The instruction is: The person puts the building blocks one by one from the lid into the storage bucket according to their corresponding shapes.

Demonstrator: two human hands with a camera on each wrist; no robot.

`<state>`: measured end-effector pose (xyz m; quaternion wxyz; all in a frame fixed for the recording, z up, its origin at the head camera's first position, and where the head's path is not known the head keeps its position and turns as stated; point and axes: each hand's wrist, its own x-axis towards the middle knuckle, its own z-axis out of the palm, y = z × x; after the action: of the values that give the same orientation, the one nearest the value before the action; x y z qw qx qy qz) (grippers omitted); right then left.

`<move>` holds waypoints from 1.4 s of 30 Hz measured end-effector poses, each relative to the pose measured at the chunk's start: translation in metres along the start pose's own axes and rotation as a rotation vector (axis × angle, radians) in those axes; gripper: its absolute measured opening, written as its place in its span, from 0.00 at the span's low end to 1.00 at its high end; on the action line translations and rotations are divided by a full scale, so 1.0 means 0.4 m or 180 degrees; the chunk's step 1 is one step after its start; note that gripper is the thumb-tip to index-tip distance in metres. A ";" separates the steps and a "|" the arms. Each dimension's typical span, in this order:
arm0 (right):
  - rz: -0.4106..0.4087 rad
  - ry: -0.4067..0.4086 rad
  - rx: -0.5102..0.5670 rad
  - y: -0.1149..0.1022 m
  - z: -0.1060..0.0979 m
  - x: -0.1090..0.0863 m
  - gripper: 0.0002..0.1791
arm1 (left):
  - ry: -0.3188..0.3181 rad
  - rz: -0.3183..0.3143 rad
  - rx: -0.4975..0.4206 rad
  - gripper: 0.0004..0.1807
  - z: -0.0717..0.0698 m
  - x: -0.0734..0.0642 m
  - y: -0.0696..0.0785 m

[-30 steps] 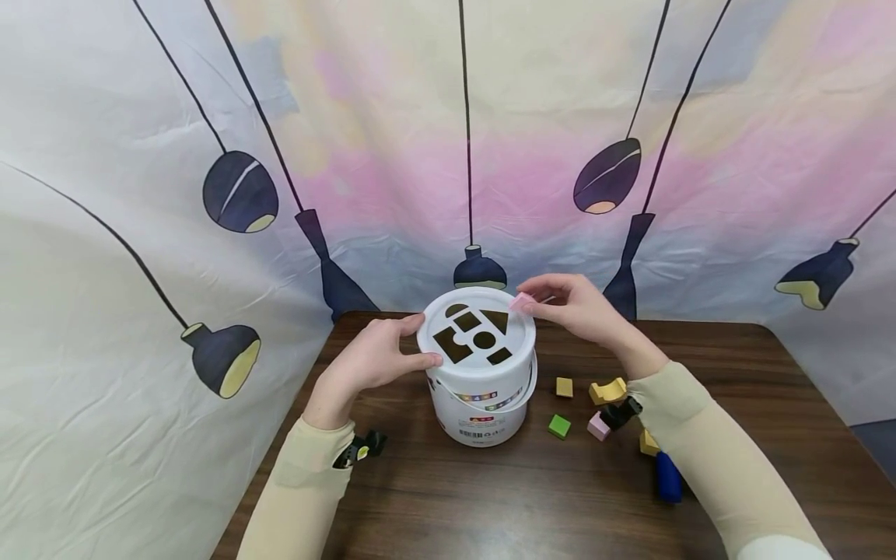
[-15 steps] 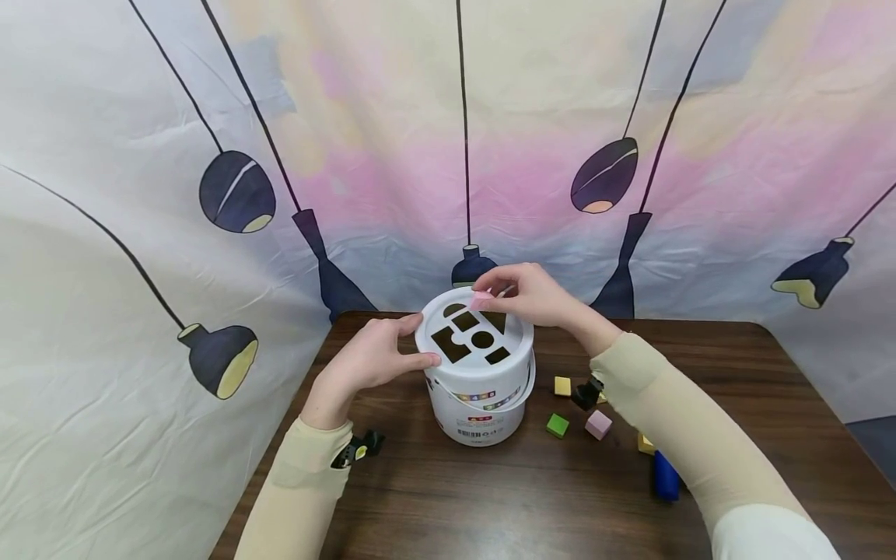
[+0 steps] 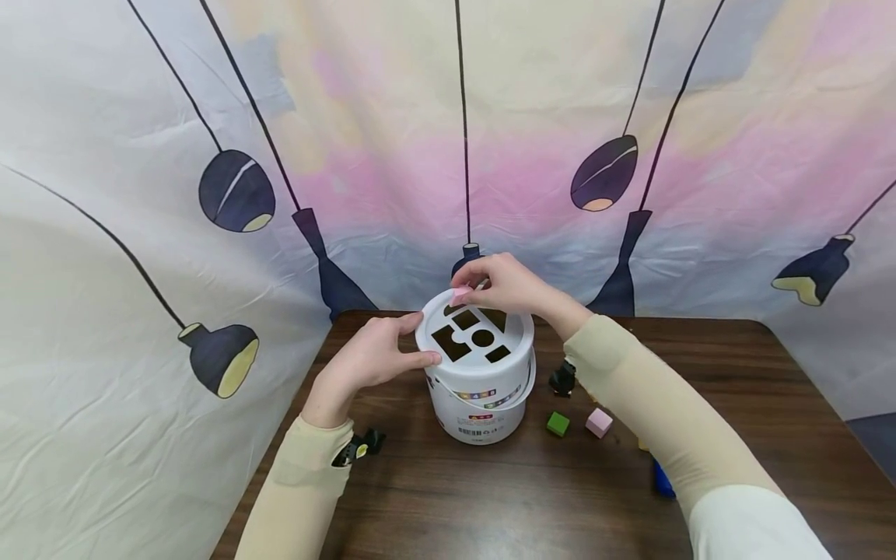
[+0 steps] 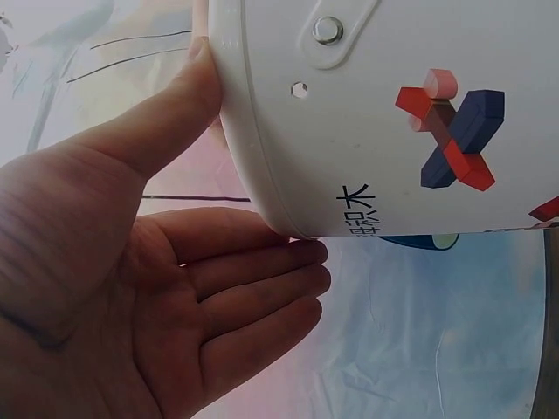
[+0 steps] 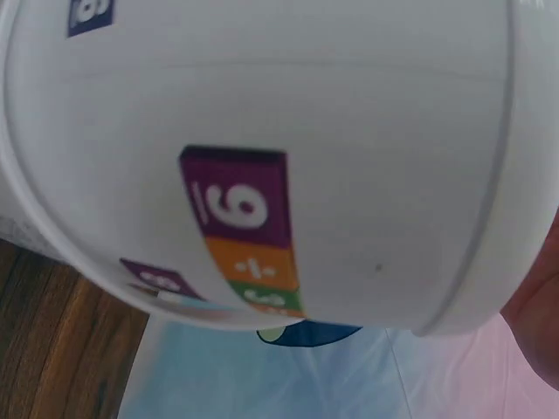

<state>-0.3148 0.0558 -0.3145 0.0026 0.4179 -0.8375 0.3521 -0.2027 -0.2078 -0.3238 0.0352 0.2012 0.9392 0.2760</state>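
A white bucket (image 3: 480,424) stands upright on the table, its white lid (image 3: 516,330) cut with several shaped holes. My left hand (image 3: 378,351) steadies the lid's left side, thumb and fingertips touching the rim. The left wrist view shows its fingers (image 4: 262,292) nearly straight against the bucket (image 4: 349,122). Over the lid's far left part, my right hand (image 3: 514,286) pinches a small pink block (image 3: 460,295) above the half-round hole, partly covering it. Whether the block touches the lid, I cannot tell. The bucket's wall (image 5: 393,175) fills most of the right wrist view.
On the dark wooden table (image 3: 490,498), right of the bucket, lie a green block (image 3: 558,424) and a pink cube (image 3: 599,422). A blue block (image 3: 662,480) shows partly beneath the right sleeve. The bucket's handle (image 3: 526,395) hangs down. A printed cloth (image 3: 392,155) hangs behind.
My right hand has carried the pink block leftward across the lid, from its right edge to the half-round hole. The right forearm now covers the yellow blocks. The left hand stays put.
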 end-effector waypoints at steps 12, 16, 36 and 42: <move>-0.0045 -0.0123 -0.0217 0.003 0.024 0.022 0.12 | -0.0014 -0.0050 -0.0023 0.48 -0.001 0.001 -0.004; -0.0073 -0.0140 -0.0240 -0.003 0.025 0.023 0.12 | -0.0037 -0.0054 -0.0024 0.48 -0.001 0.001 -0.001; 0.0024 -0.0278 -0.0461 -0.001 0.034 0.029 0.13 | -0.0028 -0.0023 0.0033 0.48 -0.004 0.003 0.003; 0.0077 -0.0258 -0.0502 -0.002 0.029 0.027 0.13 | -0.0027 0.0008 0.0081 0.47 -0.001 0.006 -0.004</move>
<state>-0.3178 0.0409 -0.3195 -0.0026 0.4202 -0.8670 0.2679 -0.2054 -0.2084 -0.3242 0.0363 0.2040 0.9422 0.2631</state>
